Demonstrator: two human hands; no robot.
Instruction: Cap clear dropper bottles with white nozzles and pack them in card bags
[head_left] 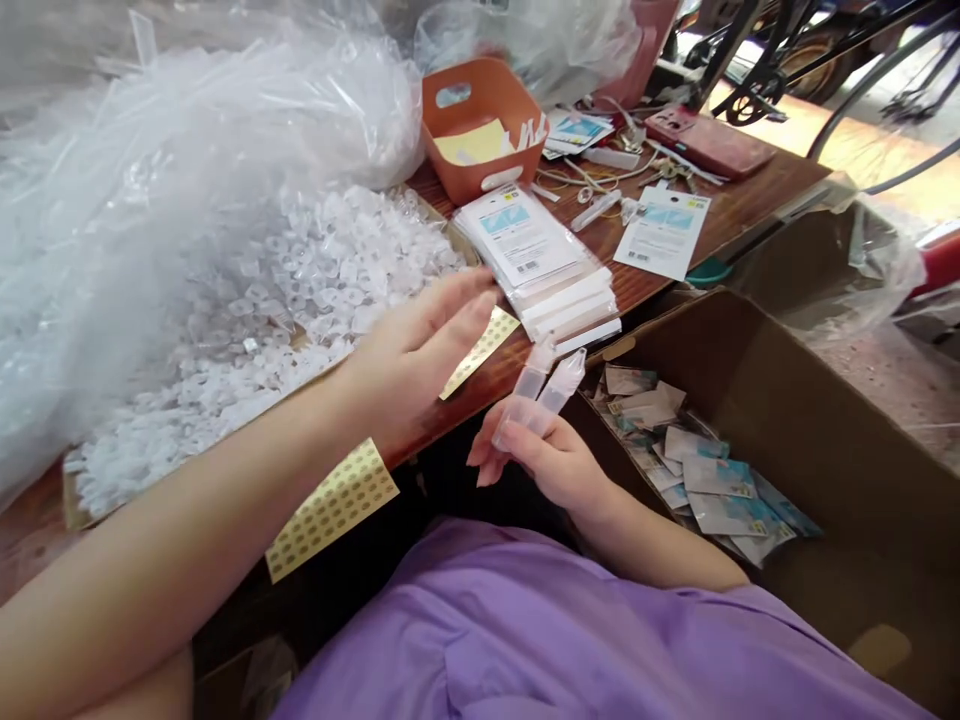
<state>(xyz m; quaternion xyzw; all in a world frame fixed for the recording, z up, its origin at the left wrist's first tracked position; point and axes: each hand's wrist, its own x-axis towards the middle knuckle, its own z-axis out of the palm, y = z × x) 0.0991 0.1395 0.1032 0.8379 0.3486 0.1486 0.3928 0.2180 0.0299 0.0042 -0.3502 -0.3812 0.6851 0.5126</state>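
Note:
My right hand [551, 455] is closed around two small translucent plastic dropper bottles [551, 385], their narrow tips pointing up and away from me. To its left, my left hand [431, 335] reaches over the table edge, slightly blurred, with fingers stretched out and nothing visible in them. Beneath it lies a yellow sheet of small round stickers [337, 510]; the hand and wrist hide its middle. Just beyond the fingertips is a stack of clear packets with printed cards [532, 250]. A heap of small white plastic pieces [322, 270] spreads behind my left forearm.
Big clear plastic bags [225, 110] cover the back left. An orange basket [457, 130] holds paper and white pieces. One printed card [664, 230] and a red phone [709, 140] lie at the right. Beside my right arm stands a cardboard box [847, 420] with several filled packets [720, 490].

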